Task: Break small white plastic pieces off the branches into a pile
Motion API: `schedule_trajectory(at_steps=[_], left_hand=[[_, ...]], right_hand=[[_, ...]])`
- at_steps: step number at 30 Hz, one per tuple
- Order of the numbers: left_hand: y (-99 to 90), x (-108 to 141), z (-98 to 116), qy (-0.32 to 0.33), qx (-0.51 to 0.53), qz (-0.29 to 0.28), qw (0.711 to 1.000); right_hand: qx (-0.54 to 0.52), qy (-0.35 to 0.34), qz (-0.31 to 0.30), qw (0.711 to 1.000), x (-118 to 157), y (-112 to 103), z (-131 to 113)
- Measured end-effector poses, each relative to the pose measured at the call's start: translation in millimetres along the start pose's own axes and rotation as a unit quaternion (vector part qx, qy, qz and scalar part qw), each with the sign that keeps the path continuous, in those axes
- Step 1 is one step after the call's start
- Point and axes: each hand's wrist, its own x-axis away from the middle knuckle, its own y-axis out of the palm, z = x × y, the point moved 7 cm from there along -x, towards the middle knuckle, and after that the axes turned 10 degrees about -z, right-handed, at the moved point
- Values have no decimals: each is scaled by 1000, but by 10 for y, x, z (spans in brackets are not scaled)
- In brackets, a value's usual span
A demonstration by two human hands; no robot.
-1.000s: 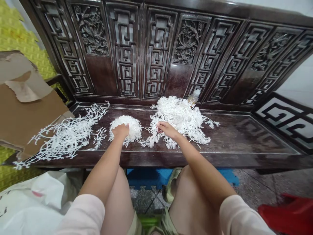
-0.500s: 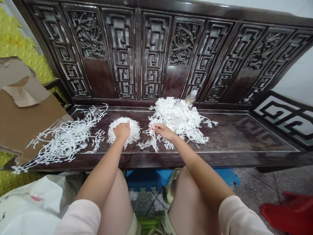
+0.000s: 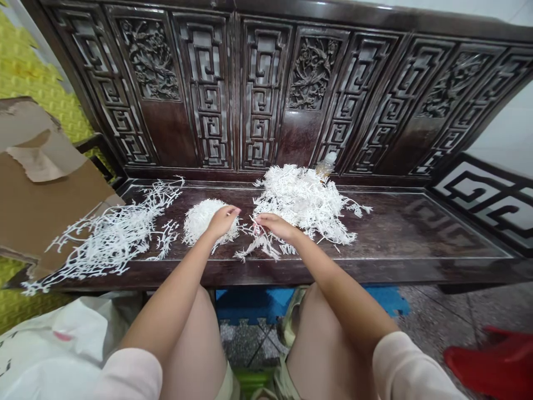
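1. Fingers of our right hand (image 3: 278, 225) are closing on a white branched sprig (image 3: 261, 241), whose feathery ends are spreading toward the front of the dark wooden tabletop (image 3: 395, 228).
2. With our left hand (image 3: 222, 221), we are hovering over or touching the right side of a small round white pile (image 3: 202, 219); its fingers are bending toward the right hand, but we cannot tell whether they are pinching anything.
3. We are holding both hands near each other, a narrow gap showing between them, and the sprig is lying just at the right fingertips.
4. Beyond our right hand, a larger fluffy white heap (image 3: 300, 197) is covering part of the tabletop, and a clear bottle with a white cap (image 3: 327, 165) is standing behind it, close to the carved backrest (image 3: 170, 130).
5. Over to our left, a tangle of bare-looking white stems (image 3: 114, 236) is stretching along the tabletop and reaching its front edge, beside a torn cardboard piece (image 3: 50, 205).
6. Below the front edge, we are seeing a white bag (image 3: 54, 344) at the left, a blue mat (image 3: 250, 304) beyond our knees, and a red object (image 3: 491, 355) resting at the right.
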Motion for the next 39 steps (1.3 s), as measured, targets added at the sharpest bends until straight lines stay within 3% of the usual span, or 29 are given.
schedule_trajectory(at_steps=[3,6,15,19,22,25,27,29,34,37,39], left_hand=[[314,28,285,80,142,-119,979],[446,69,406,108,169,-158,967],[471,43,295,57,86,-154,983],[526,34,347,47,135,-152,978],[422,89,451,61,180,-124,974],[91,166,481,94,165,-26,982],[-164,199,362,77,90,58,991],[-344,183,122,16,-3,106,994],[-465,64,-619,-191,-115,104,969],[-458,65,-752,-256,-181,121,942],[-418,55,-666,-242,-213,128,938]], right_hand=[[-25,8,9,1000,-5,12,25],[-33,4,5,999,-18,11,51],[59,56,27,996,-36,-14,116],[135,21,38,990,-61,-48,40],[231,30,91,968,-36,-279,62],[269,97,194,938,92,-706,165],[198,110,213,950,166,-898,246],[118,89,209,967,199,-967,278],[33,44,142,988,153,-742,209],[8,12,109,994,124,-565,110],[-11,4,88,996,116,-462,58]])
